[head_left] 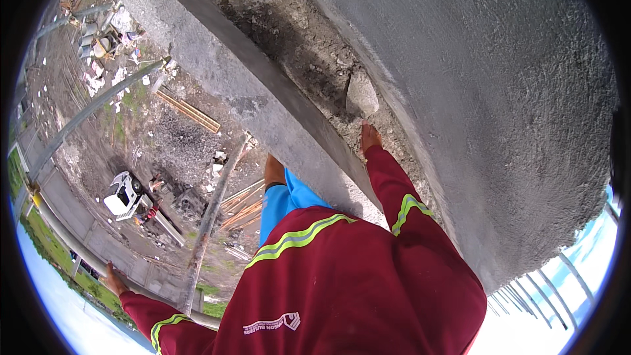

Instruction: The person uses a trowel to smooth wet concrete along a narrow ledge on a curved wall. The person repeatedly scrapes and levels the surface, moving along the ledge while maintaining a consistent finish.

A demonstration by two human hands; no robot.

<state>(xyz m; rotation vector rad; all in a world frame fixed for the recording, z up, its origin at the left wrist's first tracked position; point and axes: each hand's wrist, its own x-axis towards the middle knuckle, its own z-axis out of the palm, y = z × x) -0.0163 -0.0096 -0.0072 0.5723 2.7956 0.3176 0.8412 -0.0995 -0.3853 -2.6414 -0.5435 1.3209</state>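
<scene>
My right hand (370,135) is closed around the handle end of a pointing-style trowel (362,96), whose grey blade is coated with mortar. The blade lies over loose, crumbly mortar (296,33) in a trough-like gap between a concrete ledge (263,66) and a plastered wall (486,92). Most of the trowel's handle is hidden by my fingers. Far out to the left, my left hand (115,279) grips a metal scaffold pipe (72,243); its fingertips are small in view.
Far below on the ground, a white vehicle (121,196) stands near people, with lumber (187,110) and scattered debris around. An upright scaffold pole (210,230) rises beside me, and a curved pipe (98,102) crosses at the left. The ledge drops off on its left side.
</scene>
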